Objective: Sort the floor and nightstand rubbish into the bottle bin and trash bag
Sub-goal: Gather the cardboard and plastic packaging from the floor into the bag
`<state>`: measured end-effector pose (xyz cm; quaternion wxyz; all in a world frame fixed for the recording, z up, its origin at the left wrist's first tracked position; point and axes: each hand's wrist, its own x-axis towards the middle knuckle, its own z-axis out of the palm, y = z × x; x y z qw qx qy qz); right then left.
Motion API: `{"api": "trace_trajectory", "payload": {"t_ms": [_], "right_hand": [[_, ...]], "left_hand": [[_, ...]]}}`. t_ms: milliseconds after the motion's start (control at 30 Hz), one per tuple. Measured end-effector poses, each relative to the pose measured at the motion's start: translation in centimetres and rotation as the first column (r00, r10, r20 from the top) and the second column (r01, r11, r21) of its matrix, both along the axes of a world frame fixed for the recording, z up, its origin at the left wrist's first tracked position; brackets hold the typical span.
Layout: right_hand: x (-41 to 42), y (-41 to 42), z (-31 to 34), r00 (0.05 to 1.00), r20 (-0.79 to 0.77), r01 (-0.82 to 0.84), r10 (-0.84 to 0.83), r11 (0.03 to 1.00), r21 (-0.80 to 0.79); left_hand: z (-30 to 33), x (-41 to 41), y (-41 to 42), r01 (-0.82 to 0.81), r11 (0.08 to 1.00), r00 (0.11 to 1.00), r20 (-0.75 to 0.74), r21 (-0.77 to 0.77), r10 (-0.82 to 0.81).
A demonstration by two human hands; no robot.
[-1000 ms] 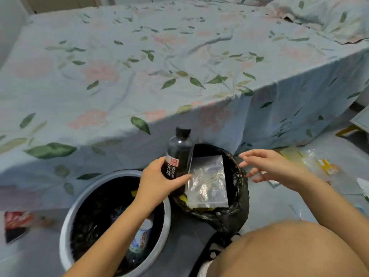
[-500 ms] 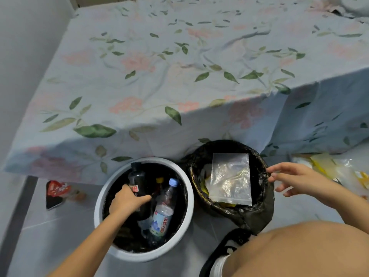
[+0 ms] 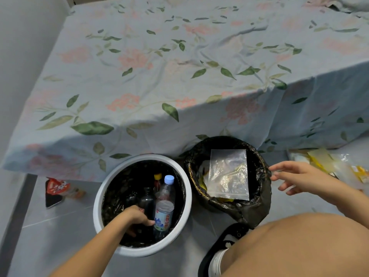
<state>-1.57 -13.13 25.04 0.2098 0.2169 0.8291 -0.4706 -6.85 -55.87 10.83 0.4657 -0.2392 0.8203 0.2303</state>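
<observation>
The white round bottle bin with a black liner stands on the floor by the bed. My left hand is down inside it, wrapped round the dark bottle. A clear bottle with a blue cap and a yellow-capped bottle lie beside it. To the right, the black trash bag holds a clear zip bag over yellow scraps. My right hand hovers just right of the bag's rim with fingers spread and nothing in it.
The floral bedsheet hangs right behind both containers. A red wrapper lies on the grey floor at left. Yellow and clear wrappers lie on the floor at right. My knee and black shoe fill the lower right.
My left hand has carried the dark bottle from above the trash bag into the bottle bin and pushed it lower. My right hand stayed near the bag's rim.
</observation>
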Motion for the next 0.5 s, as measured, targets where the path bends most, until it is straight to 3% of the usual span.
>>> {"api": "trace_trajectory", "payload": {"t_ms": [133, 233, 367, 500], "right_hand": [[0.4, 0.3, 0.0, 1.000, 0.008, -0.021, 0.021, 1.000, 0.013], [0.6, 0.7, 0.0, 1.000, 0.008, -0.016, 0.016, 0.999, 0.032], [1.1, 1.2, -0.7, 0.998, 0.048, -0.042, 0.039, 0.996, 0.072], [0.8, 2.1, -1.0, 0.983, 0.172, -0.077, 0.056, 0.990, 0.117]], "left_hand": [[0.3, -0.8, 0.8, 0.117, 0.993, 0.991, 0.069, -0.021, -0.115], [2.4, -2.3, 1.3, 0.363, 0.908, 0.930, 0.021, -0.211, -0.367], [6.7, -4.9, 3.8, 0.507, 0.719, 0.738, -0.192, -0.475, -0.647], [10.9, -6.7, 10.0, 0.584, 0.649, 0.506, -0.406, -0.488, -0.761]]}}
